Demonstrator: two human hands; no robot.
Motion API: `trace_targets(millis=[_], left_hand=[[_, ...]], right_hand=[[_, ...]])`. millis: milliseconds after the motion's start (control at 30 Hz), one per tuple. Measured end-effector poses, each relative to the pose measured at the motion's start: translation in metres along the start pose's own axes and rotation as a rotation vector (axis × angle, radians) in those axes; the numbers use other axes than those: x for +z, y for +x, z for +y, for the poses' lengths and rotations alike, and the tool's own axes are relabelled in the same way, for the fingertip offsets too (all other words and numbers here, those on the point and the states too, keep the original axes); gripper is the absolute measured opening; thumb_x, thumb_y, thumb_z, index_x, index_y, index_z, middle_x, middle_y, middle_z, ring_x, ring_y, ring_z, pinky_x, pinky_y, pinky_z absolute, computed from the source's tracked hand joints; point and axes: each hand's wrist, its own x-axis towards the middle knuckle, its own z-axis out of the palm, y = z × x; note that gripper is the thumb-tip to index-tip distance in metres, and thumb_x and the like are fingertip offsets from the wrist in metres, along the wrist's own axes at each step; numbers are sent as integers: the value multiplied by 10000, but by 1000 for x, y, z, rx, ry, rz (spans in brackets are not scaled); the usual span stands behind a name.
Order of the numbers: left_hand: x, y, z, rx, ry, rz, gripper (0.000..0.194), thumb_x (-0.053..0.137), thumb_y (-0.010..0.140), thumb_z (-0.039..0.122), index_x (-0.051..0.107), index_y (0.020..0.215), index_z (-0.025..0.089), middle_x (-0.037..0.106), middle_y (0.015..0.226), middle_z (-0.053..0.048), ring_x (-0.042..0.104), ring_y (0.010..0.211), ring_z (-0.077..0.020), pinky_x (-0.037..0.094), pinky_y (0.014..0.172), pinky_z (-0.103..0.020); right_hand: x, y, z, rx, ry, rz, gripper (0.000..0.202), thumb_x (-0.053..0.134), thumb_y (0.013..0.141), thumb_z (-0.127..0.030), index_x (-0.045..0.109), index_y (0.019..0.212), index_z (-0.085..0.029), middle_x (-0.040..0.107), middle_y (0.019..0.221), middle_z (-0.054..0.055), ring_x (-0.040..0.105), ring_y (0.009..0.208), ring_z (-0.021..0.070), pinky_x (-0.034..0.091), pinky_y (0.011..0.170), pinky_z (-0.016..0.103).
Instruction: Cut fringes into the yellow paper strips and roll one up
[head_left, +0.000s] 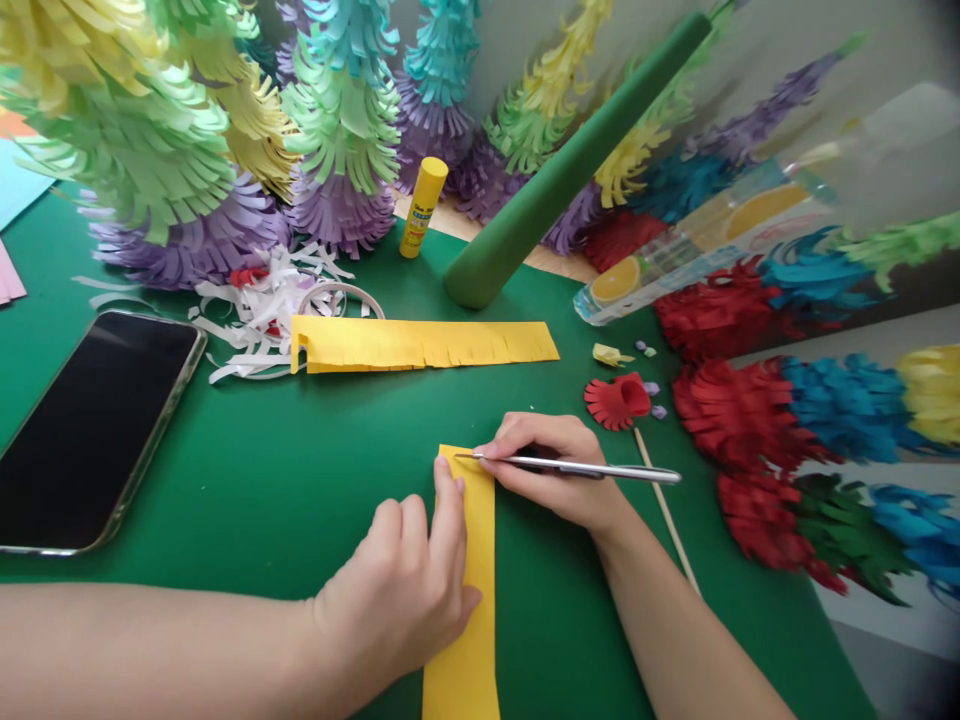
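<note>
A plain yellow paper strip (480, 560) lies lengthwise in front of me on the green tabletop. My left hand (409, 570) presses it down, index finger stretched along its left edge near the top and thumb lower on the strip. Between the fingertips of my right hand (555, 465) is a slim silver pen (637, 472), its thin tip touching the strip just below the top edge. Beyond both hands, a folded yellow strip (427, 343) with small cuts along its near edge lies crosswise.
A phone (90, 430) lies at left, beside white paper scraps (277, 300). Behind stand a glue stick (422, 207), a green paper cone (577, 160) and fringed paper trees (337, 130). At right are a red paper piece (611, 402), a wooden stick (667, 515) and a clear package (705, 240).
</note>
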Motion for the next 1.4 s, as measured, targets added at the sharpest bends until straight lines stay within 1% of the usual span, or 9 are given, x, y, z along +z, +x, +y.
trace_targets(millis=[200,400,533,633,733,933,1167,1400], left_hand=[[2,1,-1,-5,-6,2,547,441,903,462,635,1206,50,622,1202,-231,518,602,-176,323,503,-322],[2,0,-1,4,8,-6,550,441,899,466,638,1190,44,618,1200,-236,503,587,-163,318,511,-317],[1,0,-1,7,14,-19,574,442,896,494,633,1198,44,622,1187,-238,508,596,-165,320,518,-314],[0,0,-2,13,14,-46,580,466,888,503,623,1213,49,600,1221,-245,513,612,-167,323,526,-315],[0,0,-2,16,9,-63,586,486,878,515,622,1216,55,583,1245,-250,510,614,-162,322,528,-314],[0,1,-4,23,16,-27,581,475,877,515,643,1190,55,612,1213,-234,517,600,-167,322,513,-313],[0,1,-6,45,-15,-28,556,484,875,502,652,1172,63,619,1195,-246,520,597,-161,320,515,-304],[0,1,-6,46,5,3,539,479,873,485,671,1151,65,640,1175,-225,509,569,-161,313,498,-306]], right_hand=[[-5,2,-3,-71,-136,-49,49,682,793,-154,669,795,-201,699,710,25,625,632,140,489,585,262],[-9,4,-4,-137,-194,-104,40,661,823,-178,646,798,-205,714,731,29,641,649,147,528,688,302],[-10,5,-6,-138,-204,-100,66,649,834,-198,636,770,-204,710,717,34,642,647,150,543,678,297],[-11,5,-8,-127,-206,-103,75,652,833,-200,638,760,-201,709,713,37,645,648,150,553,672,291],[-13,4,-9,-105,-216,-110,80,651,836,-213,647,756,-202,711,711,36,653,657,153,570,703,303],[-22,1,-9,-113,-191,-126,50,658,825,-191,661,780,-213,725,730,22,663,649,144,592,820,346],[-28,-2,-8,-81,-168,-152,51,657,822,-188,667,779,-214,713,727,18,653,656,144,597,852,376],[-34,-5,-8,-46,-102,-189,76,649,819,-150,652,774,-211,684,712,10,645,683,138,585,910,385]])
